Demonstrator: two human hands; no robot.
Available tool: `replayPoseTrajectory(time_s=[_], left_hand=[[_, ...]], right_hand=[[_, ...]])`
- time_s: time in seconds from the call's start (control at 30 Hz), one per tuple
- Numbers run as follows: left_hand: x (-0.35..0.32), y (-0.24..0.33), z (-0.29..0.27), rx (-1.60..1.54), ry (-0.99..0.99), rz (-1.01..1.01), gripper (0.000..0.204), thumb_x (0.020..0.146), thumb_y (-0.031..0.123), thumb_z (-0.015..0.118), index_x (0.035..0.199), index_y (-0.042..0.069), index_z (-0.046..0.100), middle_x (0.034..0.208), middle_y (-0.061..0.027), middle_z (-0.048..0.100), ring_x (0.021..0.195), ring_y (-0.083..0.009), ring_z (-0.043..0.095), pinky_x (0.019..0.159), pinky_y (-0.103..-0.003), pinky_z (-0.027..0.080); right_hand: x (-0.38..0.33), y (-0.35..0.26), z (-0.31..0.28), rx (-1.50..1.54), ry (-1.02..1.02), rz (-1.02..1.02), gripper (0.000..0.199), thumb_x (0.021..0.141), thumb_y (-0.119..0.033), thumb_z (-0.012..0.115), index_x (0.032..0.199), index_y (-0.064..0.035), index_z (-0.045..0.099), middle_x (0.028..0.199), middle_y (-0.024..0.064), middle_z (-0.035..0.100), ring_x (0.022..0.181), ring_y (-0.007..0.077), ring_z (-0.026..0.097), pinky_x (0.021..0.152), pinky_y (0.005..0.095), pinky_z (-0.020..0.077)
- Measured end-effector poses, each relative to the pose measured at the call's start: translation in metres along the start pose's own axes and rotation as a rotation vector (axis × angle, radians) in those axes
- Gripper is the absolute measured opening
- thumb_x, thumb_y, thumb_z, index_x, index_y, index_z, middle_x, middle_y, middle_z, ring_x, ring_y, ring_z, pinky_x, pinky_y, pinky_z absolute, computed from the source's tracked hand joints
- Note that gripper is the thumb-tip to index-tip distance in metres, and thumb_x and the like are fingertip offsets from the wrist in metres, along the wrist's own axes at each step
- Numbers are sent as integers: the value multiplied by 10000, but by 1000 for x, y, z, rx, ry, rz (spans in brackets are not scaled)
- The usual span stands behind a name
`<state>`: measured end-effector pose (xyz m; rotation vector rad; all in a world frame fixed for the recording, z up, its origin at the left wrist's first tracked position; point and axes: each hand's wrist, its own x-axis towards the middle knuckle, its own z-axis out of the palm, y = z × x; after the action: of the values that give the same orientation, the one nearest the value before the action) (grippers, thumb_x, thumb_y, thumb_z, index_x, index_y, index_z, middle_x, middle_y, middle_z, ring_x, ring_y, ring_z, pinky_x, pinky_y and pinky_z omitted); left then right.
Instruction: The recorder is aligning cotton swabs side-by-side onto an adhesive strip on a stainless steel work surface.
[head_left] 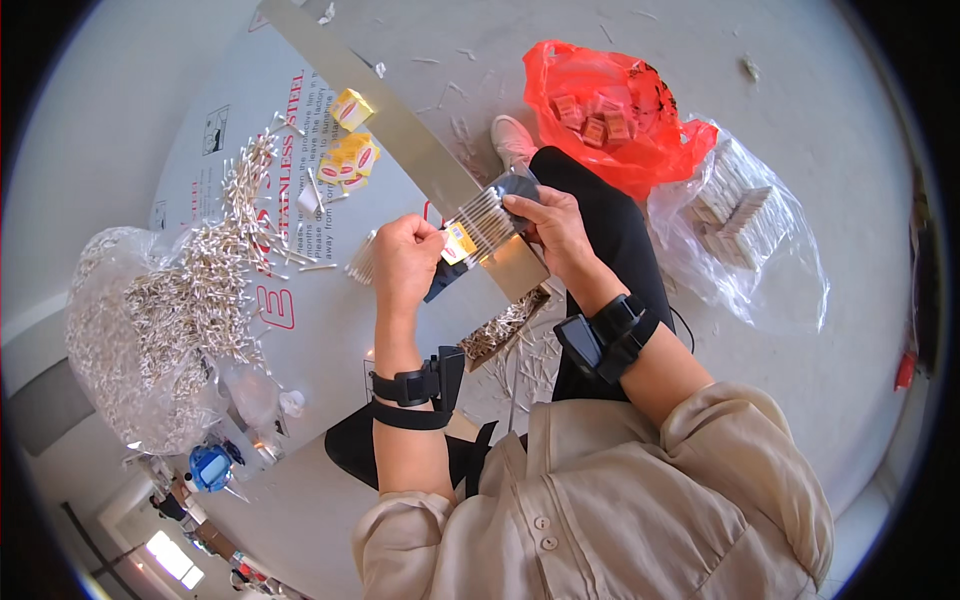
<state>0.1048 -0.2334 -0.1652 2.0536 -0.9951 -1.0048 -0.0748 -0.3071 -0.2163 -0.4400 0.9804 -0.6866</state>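
Note:
Over the table edge, a flat clear packet of cotton swabs (487,225) is stretched between my two hands, its swabs lying side by side. Dark material shows at its ends, and a yellow and white label (458,243) sits at its left side. My right hand (556,225) grips the far right end, thumb on top. My left hand (404,262) is closed, fingertips pinching at the label's edge; the exact grip is partly hidden. Just left of that hand, a small bundle of cotton swabs (361,258) lies on the table.
The film-covered metal table (340,300) carries a heap of loose swabs (245,200), a clear bag of swabs (150,330) and yellow labels (350,158). A box of swabs (507,328) sits below the edge. On the floor are a red bag (640,160) and a clear bag (790,270) of white packs.

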Motion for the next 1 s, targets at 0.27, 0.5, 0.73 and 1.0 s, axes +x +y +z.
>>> replayPoseTrajectory(time_s=[0.27,0.5,0.73,1.0], left_hand=[[6,8,17,144,49,-20,88,796,-10,678,729,-27,625,615,-41,619,520,-63,531,490,-220,409],[5,-4,33,64,89,42,127,833,-7,679,745,-8,587,606,-34,600,499,-58,522,467,-214,412],[-7,-1,42,148,230,76,188,787,77,726,892,8,586,688,-121,632,626,-280,611,629,-380,490],[-60,-26,65,750,330,312,781,935,478,536,1476,-18,271,1540,-238,234,1439,-417,178,1128,-570,165]], right_hand=[[4,6,-3,-24,23,-41,42,824,-71,729,816,-32,714,685,-1,651,510,50,504,473,214,377],[3,4,0,-49,34,-40,61,821,-79,736,789,-37,707,657,-5,641,499,50,498,465,215,372],[6,8,-5,-47,26,-65,99,826,-114,747,767,-47,703,644,-12,631,491,42,480,454,217,348],[11,11,3,27,52,-90,108,841,-120,739,793,-26,714,656,-22,634,516,40,504,471,210,369]])
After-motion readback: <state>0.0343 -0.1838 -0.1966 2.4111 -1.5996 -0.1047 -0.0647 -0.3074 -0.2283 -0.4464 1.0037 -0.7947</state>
